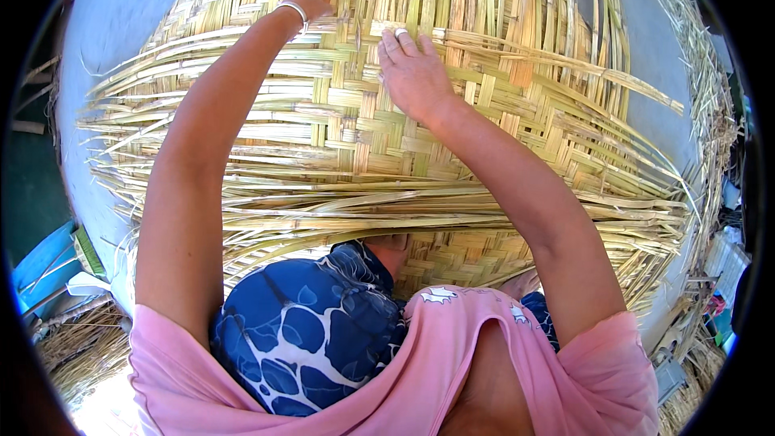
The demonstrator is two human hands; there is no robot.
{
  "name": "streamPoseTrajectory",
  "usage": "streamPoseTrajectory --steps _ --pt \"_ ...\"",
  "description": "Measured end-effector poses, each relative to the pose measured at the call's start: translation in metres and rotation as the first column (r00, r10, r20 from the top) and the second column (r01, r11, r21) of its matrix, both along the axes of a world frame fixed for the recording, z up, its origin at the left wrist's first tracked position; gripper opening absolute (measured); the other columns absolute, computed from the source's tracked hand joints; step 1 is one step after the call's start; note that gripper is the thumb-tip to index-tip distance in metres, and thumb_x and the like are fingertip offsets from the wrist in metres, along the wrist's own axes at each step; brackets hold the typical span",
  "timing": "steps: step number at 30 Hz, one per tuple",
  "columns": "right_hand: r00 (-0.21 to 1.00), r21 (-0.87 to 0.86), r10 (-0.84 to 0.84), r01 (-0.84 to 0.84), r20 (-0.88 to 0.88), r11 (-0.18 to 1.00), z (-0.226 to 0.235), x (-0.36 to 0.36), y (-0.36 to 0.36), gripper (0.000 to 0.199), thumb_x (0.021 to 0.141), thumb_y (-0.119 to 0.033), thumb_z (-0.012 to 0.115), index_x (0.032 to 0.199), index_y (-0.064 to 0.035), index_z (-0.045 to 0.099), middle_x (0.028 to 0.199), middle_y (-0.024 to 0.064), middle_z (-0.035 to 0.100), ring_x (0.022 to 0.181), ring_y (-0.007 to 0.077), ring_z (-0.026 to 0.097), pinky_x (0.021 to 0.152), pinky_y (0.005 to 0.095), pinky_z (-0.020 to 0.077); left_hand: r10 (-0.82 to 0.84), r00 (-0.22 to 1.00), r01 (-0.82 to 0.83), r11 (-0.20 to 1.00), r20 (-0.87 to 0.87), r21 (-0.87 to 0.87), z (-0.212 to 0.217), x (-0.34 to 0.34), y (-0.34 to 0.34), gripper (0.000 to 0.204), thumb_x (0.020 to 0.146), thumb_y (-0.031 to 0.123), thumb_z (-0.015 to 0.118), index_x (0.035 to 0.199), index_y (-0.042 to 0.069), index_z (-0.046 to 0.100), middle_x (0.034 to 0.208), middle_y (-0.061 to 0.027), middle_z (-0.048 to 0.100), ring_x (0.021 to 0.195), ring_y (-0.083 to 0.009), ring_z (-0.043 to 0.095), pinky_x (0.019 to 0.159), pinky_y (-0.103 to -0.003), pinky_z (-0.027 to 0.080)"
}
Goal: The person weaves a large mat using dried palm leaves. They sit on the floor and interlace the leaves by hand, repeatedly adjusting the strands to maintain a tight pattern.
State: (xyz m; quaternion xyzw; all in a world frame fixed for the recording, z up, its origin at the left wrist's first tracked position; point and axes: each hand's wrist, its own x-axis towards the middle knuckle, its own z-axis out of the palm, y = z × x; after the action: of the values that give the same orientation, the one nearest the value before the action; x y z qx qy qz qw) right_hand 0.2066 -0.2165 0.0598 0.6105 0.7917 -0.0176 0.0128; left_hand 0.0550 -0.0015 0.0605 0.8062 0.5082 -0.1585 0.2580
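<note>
A large mat [387, 133] of flat yellow-green split-cane strips lies before me, woven in its middle with loose strip ends at the sides and far edge. My left hand [311, 2], with a white bangle at the wrist, is closed at the far left part of the weave. Its curled fingers appear to pinch a cane strip, mostly hidden by the hand. To the right, my right hand [416, 77] rests flat on the weave, fingers spread and a ring on one. Its fingertips touch a crosswise strip [500, 47] that runs out to the right.
A bundle of loose strips [452, 203] crosses the mat close to my body. My bare foot [391, 252] is on the mat below it. Grey floor [105, 12] borders the mat. Cane scraps [710, 89] pile along the right, and a blue object [50, 262] lies at left.
</note>
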Motion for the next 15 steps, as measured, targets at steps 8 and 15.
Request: streamPoseTrajectory --steps 8,15 --pt "0.994 0.032 0.007 -0.003 -0.107 0.999 0.007 0.014 -0.008 0.043 0.089 -0.019 0.041 0.128 -0.002 0.044 0.14 0.011 0.036 0.129 0.0245 0.033 0.105 0.0423 0.0256 0.142 0.943 -0.214 0.951 0.3 0.222 0.017 -0.006 -0.037 0.038 0.075 0.03 0.067 0.107 0.01 0.062 0.109 -0.0095 0.061 0.102 -0.026 0.057 0.089 -0.034 0.044" --pt "0.985 0.078 0.062 -0.05 -0.159 0.996 0.008 0.018 -0.032 0.042 0.086 -0.015 0.042 0.126 -0.0037 0.045 0.136 0.009 0.04 0.127 0.0238 0.035 0.104 0.0412 0.0273 -0.056 0.968 -0.022 0.953 0.245 0.302 -0.007 0.003 -0.012 0.037 0.075 0.018 0.065 0.108 0.001 0.061 0.087 -0.0102 0.067 0.077 -0.0227 0.064 0.072 -0.031 0.051"
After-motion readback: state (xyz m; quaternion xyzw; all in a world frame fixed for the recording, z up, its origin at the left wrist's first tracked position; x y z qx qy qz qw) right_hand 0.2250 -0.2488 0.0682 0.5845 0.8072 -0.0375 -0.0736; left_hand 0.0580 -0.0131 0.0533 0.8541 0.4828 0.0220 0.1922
